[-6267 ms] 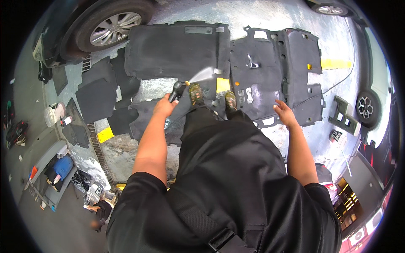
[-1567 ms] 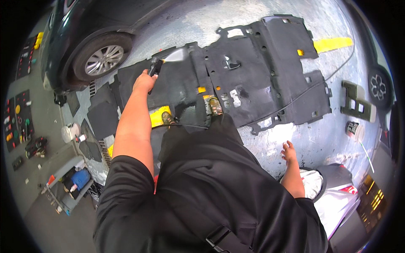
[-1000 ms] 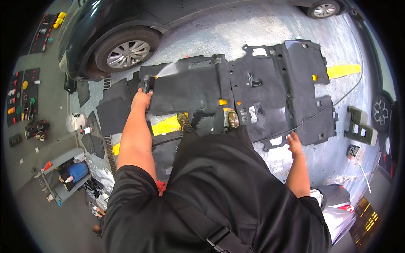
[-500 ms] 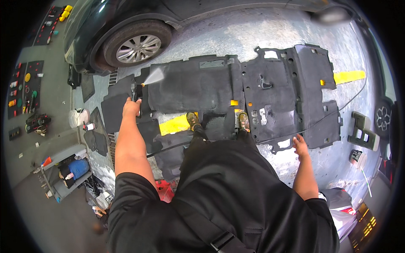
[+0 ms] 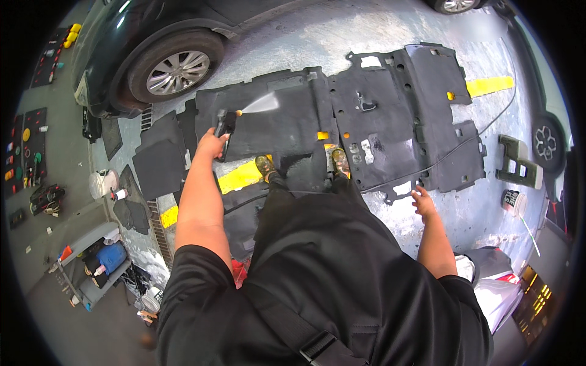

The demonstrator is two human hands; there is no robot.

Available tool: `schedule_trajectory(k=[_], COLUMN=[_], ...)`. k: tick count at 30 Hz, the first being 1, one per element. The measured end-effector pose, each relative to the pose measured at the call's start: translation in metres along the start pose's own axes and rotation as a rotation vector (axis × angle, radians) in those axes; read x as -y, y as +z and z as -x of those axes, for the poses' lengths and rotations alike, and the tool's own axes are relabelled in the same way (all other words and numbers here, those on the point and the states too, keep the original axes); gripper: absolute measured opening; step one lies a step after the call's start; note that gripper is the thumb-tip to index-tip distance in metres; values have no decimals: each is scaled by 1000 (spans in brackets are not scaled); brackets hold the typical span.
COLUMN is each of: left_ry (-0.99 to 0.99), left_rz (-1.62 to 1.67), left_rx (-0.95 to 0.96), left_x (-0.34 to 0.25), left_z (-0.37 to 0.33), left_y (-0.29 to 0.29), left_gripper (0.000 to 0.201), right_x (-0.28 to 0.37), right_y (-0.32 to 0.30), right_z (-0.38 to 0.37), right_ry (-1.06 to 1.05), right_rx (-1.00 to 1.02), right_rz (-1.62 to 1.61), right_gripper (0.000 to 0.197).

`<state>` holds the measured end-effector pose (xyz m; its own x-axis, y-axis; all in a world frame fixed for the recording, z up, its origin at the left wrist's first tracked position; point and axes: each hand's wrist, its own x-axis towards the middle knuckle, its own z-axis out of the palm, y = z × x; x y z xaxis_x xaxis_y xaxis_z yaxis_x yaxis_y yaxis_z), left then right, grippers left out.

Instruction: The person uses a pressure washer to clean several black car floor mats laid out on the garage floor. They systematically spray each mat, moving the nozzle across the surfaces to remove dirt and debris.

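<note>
Over the left half of the black carpet (image 5: 387, 125), the person's left hand (image 5: 212, 145) is clasping a black spray gun (image 5: 226, 124), its fingers wrapping around the handle; the trigger is showing too small and dark for its position to be told. At the front of the gun, a yellowish nozzle (image 5: 238, 113) is sending out a white fan of spray (image 5: 262, 104), which is widening over the carpet toward its far side. Just off the carpet's near edge, right of its middle, the right hand (image 5: 422, 201) is hanging with fingers parted and slightly curled, well apart from the gun.

Around the carpet's middle, a right shoe (image 5: 340, 163) is standing on it, while a left shoe (image 5: 266, 168) is resting beside a yellow floor stripe (image 5: 239, 178) along its near side. A thin dark hose (image 5: 448, 155) is running across the carpet's right half.

Beyond the carpet's far left corner, a car wheel (image 5: 180, 72) is standing. Left of the carpet, dark mats (image 5: 160, 155) are lying, with a white bucket (image 5: 104, 183) standing farther out. Right of the carpet, a grey molded part (image 5: 519, 163) is lying near a second bucket (image 5: 514, 203).
</note>
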<state>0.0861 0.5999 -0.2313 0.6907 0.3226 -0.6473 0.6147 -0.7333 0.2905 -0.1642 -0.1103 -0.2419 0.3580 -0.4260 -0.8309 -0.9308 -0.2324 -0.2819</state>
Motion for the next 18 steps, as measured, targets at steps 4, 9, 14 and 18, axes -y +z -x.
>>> schedule_trajectory(k=[4,9,14,18], left_ry=[53,82,61,56], left_rz=[-7,-73,-192,-192], left_rx=[10,134,120,77], left_x=[-41,-92,-102,-71], left_z=[12,34,37,21], left_y=[36,61,74,75], left_gripper=[67,68,70,70], right_x=[-39,-50,-46,-44], right_y=[-9,-14,-12,-9], right_z=[3,14,9,-7], right_ry=[130,152,90,59], right_rx=[30,47,37,47], right_rz=[-38,-29,-39,-38], right_gripper=[63,64,65,65])
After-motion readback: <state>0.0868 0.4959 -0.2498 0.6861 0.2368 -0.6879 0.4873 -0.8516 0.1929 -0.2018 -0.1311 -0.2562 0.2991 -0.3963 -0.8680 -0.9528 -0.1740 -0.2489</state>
